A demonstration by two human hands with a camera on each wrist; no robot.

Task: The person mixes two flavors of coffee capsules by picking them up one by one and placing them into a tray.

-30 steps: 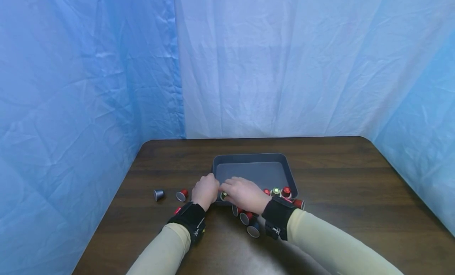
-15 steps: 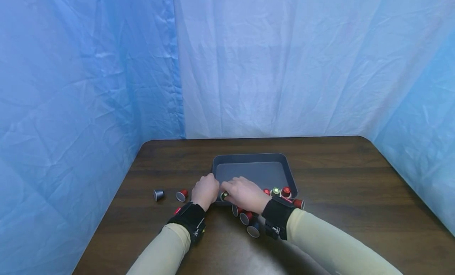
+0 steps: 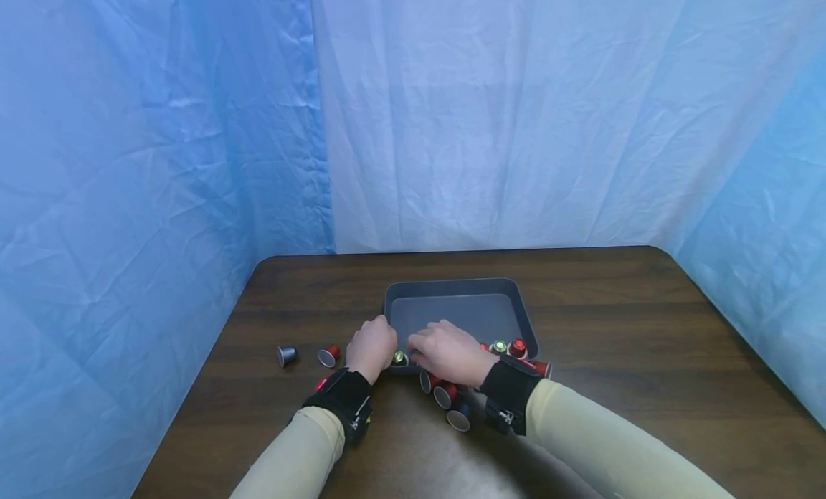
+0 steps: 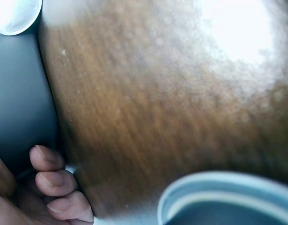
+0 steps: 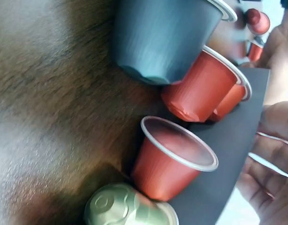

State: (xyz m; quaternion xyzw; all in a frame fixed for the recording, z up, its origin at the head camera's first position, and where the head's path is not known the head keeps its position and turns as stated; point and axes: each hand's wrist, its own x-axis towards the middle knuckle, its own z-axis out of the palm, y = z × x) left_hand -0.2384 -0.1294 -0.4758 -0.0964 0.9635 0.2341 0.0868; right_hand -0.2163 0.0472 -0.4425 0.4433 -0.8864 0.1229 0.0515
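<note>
Change: the shiny green, cup-shaped metallic-looking capsule (image 3: 399,357), between the right fingertips half a second ago, now stands dome up inside the near left corner of the dark grey, rectangular shallow tray (image 3: 452,290). Right hand (image 3: 448,352) has drawn off slightly to its right, over the tray's near edge. Right fingers bent, narrow gaps between them in the wrist view, pinching nothing visible; some tips cut off there.

Left hand (image 3: 372,346) unchanged at the tray's near left corner, fingers curled and pressed together. Cannot tell whether they grip the rim.

Meaning, as judged: one more capsule placed in the tray, right hand freed, near row filling from both ends. A second green capsule (image 3: 498,347) and a bright red capsule (image 3: 518,347) stand at the tray's near right side.

Loading looks unfinished. Outside the tray: silver-grey capsule (image 3: 287,355) and a dull red capsule (image 3: 329,355) to its left; a dark blue-grey capsule (image 3: 459,417) before its near edge, more red ones beside that. Right wrist view adds a tipped green capsule (image 5: 118,206) outside the tray.
</note>
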